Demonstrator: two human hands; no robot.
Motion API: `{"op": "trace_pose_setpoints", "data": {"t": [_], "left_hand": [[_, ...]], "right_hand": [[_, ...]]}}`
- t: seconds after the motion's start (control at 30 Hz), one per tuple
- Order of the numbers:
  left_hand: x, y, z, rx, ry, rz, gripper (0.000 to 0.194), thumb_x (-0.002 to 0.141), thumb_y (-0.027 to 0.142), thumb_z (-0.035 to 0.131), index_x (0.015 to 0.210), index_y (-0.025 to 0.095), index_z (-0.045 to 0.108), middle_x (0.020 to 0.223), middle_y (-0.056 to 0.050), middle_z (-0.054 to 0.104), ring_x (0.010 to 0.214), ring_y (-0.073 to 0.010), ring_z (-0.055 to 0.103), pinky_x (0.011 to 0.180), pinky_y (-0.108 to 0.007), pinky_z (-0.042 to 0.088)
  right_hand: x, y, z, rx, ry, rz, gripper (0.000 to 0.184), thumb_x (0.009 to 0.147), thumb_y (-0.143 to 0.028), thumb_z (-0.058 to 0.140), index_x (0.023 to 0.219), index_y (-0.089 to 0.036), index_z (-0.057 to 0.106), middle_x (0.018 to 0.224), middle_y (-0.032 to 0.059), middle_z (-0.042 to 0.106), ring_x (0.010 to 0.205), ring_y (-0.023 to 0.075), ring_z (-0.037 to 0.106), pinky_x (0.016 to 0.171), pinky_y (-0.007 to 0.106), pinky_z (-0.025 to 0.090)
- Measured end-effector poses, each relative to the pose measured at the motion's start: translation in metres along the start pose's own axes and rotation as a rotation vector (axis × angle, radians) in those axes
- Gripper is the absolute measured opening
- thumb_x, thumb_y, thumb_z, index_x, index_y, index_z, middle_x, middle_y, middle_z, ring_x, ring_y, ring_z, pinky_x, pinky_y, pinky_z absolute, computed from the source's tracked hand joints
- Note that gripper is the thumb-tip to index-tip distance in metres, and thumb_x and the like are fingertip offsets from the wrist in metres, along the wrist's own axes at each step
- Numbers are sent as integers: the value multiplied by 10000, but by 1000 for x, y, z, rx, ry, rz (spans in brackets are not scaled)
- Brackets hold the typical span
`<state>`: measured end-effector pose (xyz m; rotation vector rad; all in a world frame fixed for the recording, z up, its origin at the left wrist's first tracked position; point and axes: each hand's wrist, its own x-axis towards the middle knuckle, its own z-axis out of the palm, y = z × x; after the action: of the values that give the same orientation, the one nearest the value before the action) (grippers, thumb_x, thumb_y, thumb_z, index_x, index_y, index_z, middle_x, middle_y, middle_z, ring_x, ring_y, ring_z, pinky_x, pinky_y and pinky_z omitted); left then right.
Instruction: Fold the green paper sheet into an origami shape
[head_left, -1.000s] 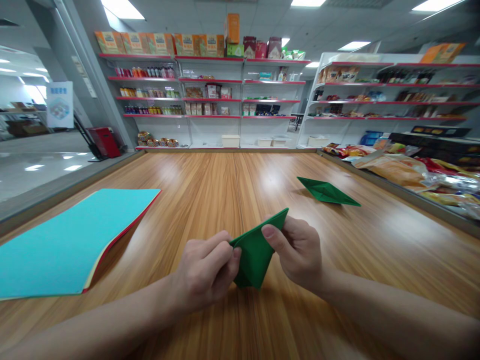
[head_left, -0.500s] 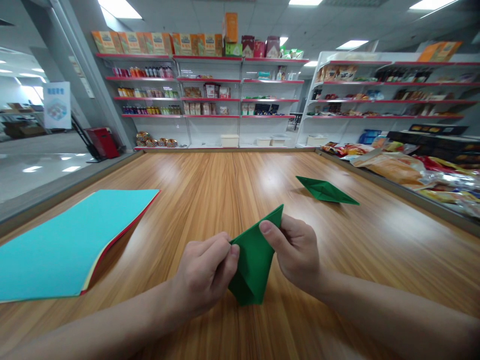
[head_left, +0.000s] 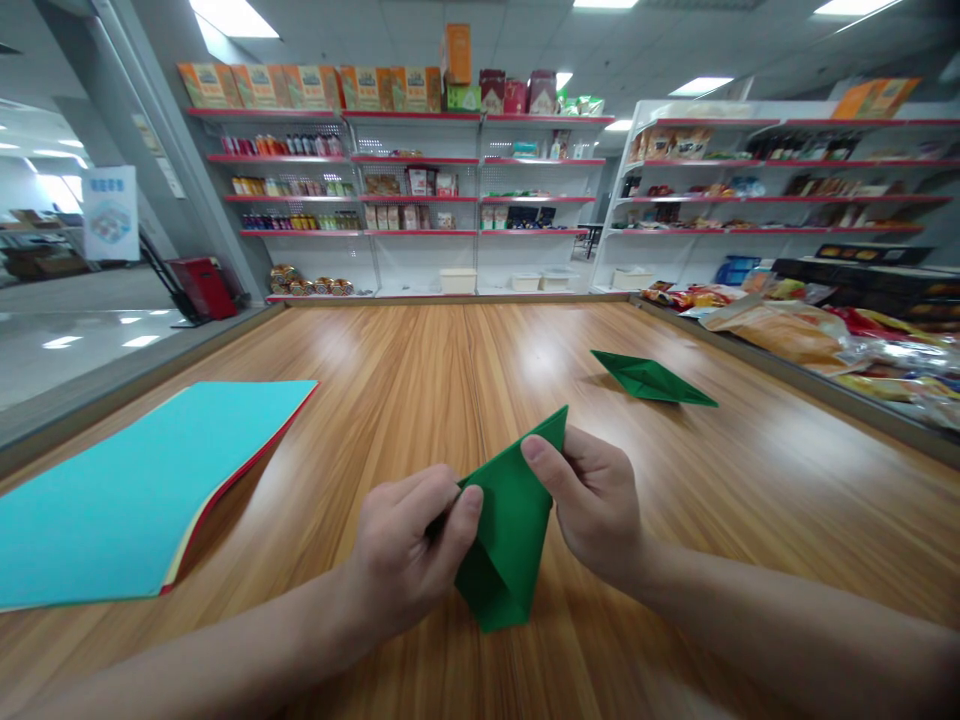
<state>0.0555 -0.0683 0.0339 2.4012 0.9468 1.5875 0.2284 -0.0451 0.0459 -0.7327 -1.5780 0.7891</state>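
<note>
Green paper (head_left: 514, 520) reaching lower, both hands (head_left: 411, 545) (head_left: 600, 500) pinching, pale tubs (head_left: 457, 281), contents unclear

Bare left hand (head_left: 409, 550), bare right hand (head_left: 596, 500), bare forearms (head_left: 285, 630)

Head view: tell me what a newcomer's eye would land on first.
Likely the folded green paper, held by the left hand and right hand, low in the centre. Next, the turquoise-topped paper stack on the left of the wooden table, then another green folded piece farther back, to the right.
</note>
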Motion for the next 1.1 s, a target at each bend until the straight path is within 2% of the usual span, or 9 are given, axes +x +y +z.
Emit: {"op": "trace_pose_setpoints", "data": {"t": [0.17,0.3,0.63,0.8,1.03,1.1], "left_hand": [[0,3,3,-68,41,-51,285,882,111,522,630,181,409,538,59,356,449,-63,343,431,-209,265],[-1,5,4,-109,49,-71,300,883,93,515,623,181,394,549,56,352,462,-63,337,437,-213,261],[0,8,3,-154,17,-31,314,862,32,497,641,188,338,580,56,295,477,-66,292,444,-244,205],[0,8,2,-189,49,-40,332,854,29,513,621,182,333,564,60,302,469,-58,300,439,-228,213],[-3,5,5,-264,14,-169,337,862,82,546,609,180,348,552,62,349,474,-58,341,448,-195,269],[-5,5,6,-313,44,-216,290,864,100,555,661,195,371,566,66,379,480,-64,375,449,-182,296]], "right_hand": [[0,-2,0,1,10,19,376,902,-374,518,592,-180,432,523,-37,376,452,76,343,375,196,262],[0,-1,0,17,3,14,372,907,-361,516,595,-178,429,522,-42,365,448,71,337,374,192,257],[-4,0,1,31,-11,-10,355,906,-335,525,610,-182,402,526,-49,348,445,66,330,374,185,254],[-4,-1,1,60,-39,-4,343,922,-321,505,624,-177,414,534,-50,360,453,61,336,383,175,264],[-3,0,1,57,-28,64,364,919,-349,513,617,-170,418,534,-53,361,459,58,341,391,171,267],[-2,0,0,55,-23,69,367,919,-357,512,616,-171,419,534,-52,364,459,59,344,391,173,269]]}}
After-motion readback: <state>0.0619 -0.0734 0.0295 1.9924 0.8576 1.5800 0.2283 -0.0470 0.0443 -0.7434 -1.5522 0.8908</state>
